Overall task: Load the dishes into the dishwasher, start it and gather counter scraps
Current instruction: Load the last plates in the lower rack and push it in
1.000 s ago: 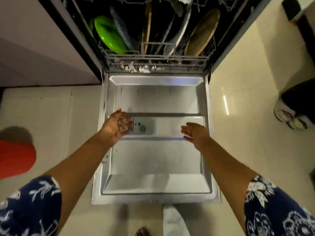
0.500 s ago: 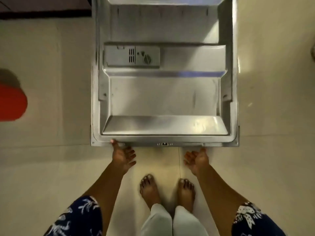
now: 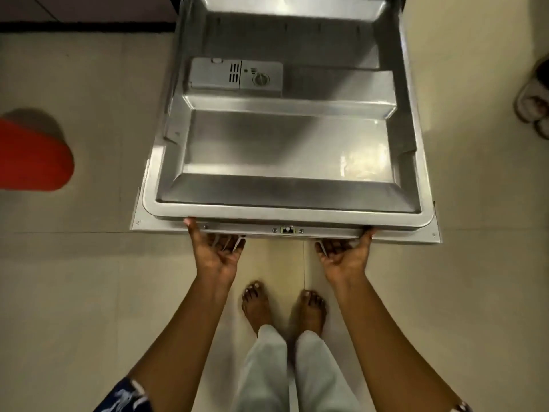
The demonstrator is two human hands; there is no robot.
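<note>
The floor (image 3: pixel 74 278) is bare tile and gives wide open room on both sides. Above it the dishwasher door (image 3: pixel 285 150) hangs part-way up, steel inner face to the camera and free edge nearest the person. The dishes are out of view. A red object (image 3: pixel 32 156) lies well to the left.

The step looks to be closing the door. The left hand (image 3: pixel 217 254) and right hand (image 3: pixel 344 257) each take the free edge from beneath, thumb on the rim and fingers curled under, a closed grip on the door. Lift evenly so it does not twist, then move the palms to the outer face, keeping fingers clear of the frame.

The feet (image 3: pixel 282 310) stand just below the edge and are at risk if it drops. The dispenser (image 3: pixel 236 74) looks shut. The latch (image 3: pixel 287 230) sits between the hands.
</note>
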